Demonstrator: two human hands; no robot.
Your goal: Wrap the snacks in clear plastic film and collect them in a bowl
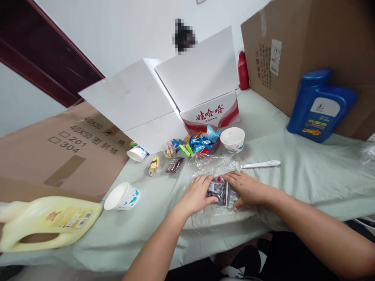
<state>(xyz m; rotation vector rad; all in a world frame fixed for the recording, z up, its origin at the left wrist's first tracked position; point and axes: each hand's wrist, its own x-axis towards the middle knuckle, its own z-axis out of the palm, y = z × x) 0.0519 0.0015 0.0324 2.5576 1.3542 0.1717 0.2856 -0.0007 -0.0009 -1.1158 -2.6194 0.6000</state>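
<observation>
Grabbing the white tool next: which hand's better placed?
Probably the right hand: the white tool lies just beyond it, whereas the left hand is farther away, its thumb at the dark packet.

A pale, plain wall (123, 27) rises before me, a dark red panel (43, 47) slants across its left, and light green cloth (263, 117) covers my tabletop (310, 168) in soft light.

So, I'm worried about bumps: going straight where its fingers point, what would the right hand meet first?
The right hand would probably meet the left hand first; depth is unclear, so it might pass just over it.
</observation>
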